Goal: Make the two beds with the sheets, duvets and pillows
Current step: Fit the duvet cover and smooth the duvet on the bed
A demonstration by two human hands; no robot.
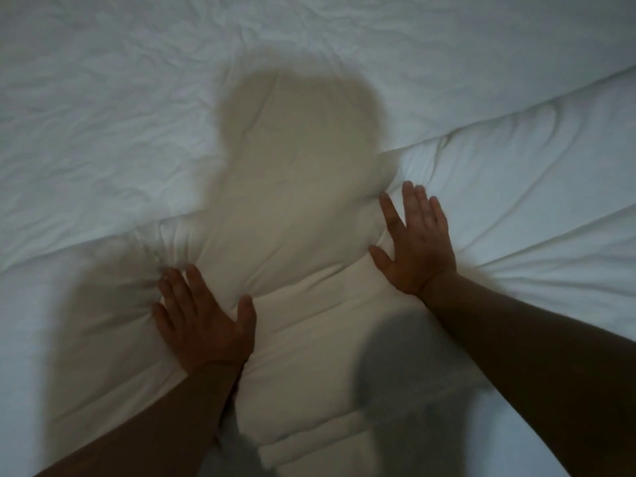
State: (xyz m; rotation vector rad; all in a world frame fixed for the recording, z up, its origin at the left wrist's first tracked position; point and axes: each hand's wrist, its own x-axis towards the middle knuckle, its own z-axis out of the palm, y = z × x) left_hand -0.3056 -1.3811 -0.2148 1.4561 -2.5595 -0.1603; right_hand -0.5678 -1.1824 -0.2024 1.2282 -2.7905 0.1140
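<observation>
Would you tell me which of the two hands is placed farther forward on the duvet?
The right hand, flat near the duvet's far edge; the left hand presses closer to the person.

bed (481,32): white all over | sheet (120,98): wrinkled, spread flat over the far part | duvet (523,208): puffy, quilted, lying across the near part, its thick edge resting on the sheet

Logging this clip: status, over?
Left hand open, pressing flat on duvet. Right hand same. Wrinkled sheet beyond duvet edge. No obstruction seen.
</observation>
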